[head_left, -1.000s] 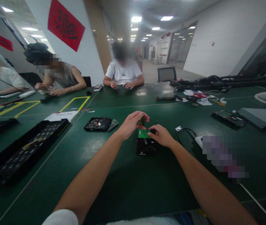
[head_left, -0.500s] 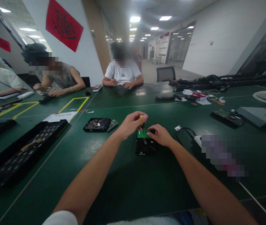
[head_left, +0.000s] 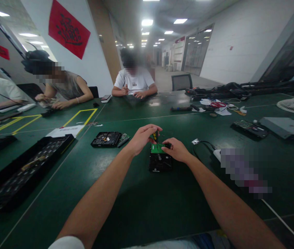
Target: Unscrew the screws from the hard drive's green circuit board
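Observation:
A black hard drive [head_left: 160,165] with a green circuit board [head_left: 153,149] at its far end lies flat on the table before me. My left hand [head_left: 142,139] is closed around the handle of a small yellow and black screwdriver [head_left: 155,137]. The screwdriver stands almost upright, its shaft pointing down at the green board; whether the tip sits in a screw is too small to tell. My right hand [head_left: 177,148] holds the drive at its far right side, with the thumb over the board and the fingers bent along the far edge.
To the left lie an opened drive [head_left: 105,139], a loose circuit board [head_left: 123,139] and a long black tray [head_left: 30,166]. Another drive [head_left: 249,129], a grey metal box [head_left: 284,127] and a cable [head_left: 206,142] are on the right. Co-workers [head_left: 133,83] sit across the table.
My left fingers have shifted on the screwdriver, and more of its yellow and black handle shows. My right hand stays on the drive. The whole view has moved slightly.

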The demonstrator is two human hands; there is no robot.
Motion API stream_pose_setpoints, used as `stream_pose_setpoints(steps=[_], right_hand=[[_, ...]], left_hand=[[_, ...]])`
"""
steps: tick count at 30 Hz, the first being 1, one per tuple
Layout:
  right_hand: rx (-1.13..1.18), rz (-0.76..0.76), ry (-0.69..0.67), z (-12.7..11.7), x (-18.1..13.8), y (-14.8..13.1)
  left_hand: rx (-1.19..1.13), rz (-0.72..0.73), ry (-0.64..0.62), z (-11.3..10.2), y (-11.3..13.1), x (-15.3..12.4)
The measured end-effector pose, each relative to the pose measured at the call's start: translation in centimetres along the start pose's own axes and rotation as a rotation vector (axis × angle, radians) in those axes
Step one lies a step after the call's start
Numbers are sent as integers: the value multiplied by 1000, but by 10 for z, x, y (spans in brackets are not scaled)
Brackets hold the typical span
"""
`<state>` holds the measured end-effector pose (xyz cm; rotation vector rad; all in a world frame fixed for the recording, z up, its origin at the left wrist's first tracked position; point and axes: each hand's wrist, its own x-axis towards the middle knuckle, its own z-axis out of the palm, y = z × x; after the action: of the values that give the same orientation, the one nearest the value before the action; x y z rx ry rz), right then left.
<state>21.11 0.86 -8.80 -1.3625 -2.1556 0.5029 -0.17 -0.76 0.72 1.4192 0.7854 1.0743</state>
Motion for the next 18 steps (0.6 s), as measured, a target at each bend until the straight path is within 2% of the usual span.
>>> stream_pose_setpoints(steps=[3, 6, 13, 18], right_hand=[[-3, 6, 6, 1, 0, 1], [-10, 0, 5, 0, 0, 0], [-1, -21, -12, -4, -1, -4], [4, 1, -3, -4, -1, -3]], left_hand=[[-127, -49, -64, 1, -1, 0], [-178, -43, -78, 4, -1, -1], [92, 60, 23, 4, -4, 1], [127, 51, -9, 4, -2, 0]])
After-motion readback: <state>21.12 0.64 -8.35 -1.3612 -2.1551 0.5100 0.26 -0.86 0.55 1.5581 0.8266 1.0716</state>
